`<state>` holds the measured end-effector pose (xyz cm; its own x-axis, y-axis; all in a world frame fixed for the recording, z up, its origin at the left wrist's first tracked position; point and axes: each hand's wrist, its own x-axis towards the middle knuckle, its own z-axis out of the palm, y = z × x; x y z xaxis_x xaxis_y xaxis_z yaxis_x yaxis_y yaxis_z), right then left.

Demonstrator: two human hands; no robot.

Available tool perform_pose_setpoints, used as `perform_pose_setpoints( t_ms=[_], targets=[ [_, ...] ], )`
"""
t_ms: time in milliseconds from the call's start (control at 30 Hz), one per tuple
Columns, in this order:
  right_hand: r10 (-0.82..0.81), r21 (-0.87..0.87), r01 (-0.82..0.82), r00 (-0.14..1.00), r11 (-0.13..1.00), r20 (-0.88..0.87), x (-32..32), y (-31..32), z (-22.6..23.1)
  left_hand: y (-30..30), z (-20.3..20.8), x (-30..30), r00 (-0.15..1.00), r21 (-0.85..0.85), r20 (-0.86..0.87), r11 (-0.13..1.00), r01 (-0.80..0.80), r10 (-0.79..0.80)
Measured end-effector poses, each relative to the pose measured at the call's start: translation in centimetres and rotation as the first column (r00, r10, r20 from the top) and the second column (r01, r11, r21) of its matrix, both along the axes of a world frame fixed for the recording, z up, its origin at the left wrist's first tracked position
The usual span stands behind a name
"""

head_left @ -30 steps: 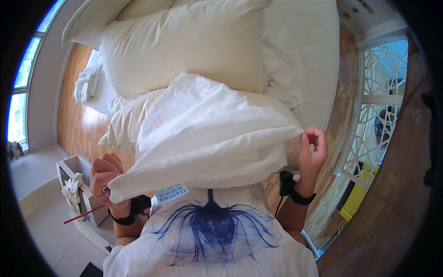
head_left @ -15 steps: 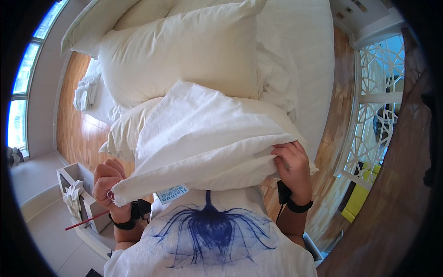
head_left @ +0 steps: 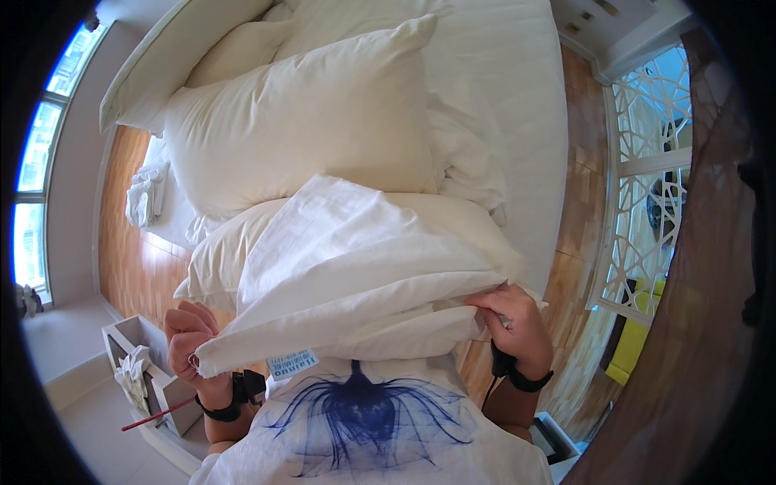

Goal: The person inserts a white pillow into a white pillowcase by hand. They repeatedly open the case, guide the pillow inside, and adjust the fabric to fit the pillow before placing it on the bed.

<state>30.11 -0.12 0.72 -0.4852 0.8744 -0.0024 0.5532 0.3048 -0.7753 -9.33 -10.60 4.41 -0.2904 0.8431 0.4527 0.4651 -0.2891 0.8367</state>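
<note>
A white pillowcase (head_left: 347,275) with a blue-and-white label (head_left: 293,364) at its near edge hangs stretched between my hands. My left hand (head_left: 191,343) is closed on its left corner, where loose threads show. At the right end of the edge, my right hand (head_left: 517,325) pinches the fabric between thumb and fingers. Behind the cloth, and partly covered by it, lies a cream pillow (head_left: 222,246). Farther off, a larger cream pillow (head_left: 299,121) rests on the bed.
More pillows (head_left: 153,73) are stacked at the far left of the white bed (head_left: 509,97). Folded white cloth (head_left: 145,194) lies by the bed's left side. Near my left arm stands an open white drawer unit (head_left: 174,396) with cloth on it. A lattice screen (head_left: 647,186) stands at right.
My right hand has moved slightly down and right along the pillowcase's edge, its fingers now pinching more tightly. My left hand keeps its hold. The whole view has shifted a little.
</note>
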Motion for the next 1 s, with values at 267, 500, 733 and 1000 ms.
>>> perform_pose_setpoints(
  t_ms=[267, 500, 733, 1000],
  targets=[
    [-0.438, 0.111, 0.429, 0.896, 0.896, 0.076, -1.9, -0.2, -1.1, 1.3, 0.3, 0.3, 0.996, 0.047, 0.007, 0.995, 0.09, -0.091],
    [-0.481, 0.273, 0.44, 0.87, 0.856, 0.107, -1.3, 2.8, -4.9, 7.1, 0.4, -0.5, 0.992, 0.193, -0.073, 0.974, 0.117, -0.105],
    [-0.66, 0.056, 0.795, 0.538, 0.603, -0.525, 0.4, 4.1, 1.0, 13.7, 7.5, -1.9, 0.988, 0.48, -0.104, 0.864, 0.151, -0.115],
    [-0.671, 0.125, 0.811, 0.55, 0.572, -0.498, 2.6, 0.6, 3.0, 13.8, 8.3, -1.6, 0.985, 0.393, 0.076, 0.912, 0.114, -0.155]
  ],
)
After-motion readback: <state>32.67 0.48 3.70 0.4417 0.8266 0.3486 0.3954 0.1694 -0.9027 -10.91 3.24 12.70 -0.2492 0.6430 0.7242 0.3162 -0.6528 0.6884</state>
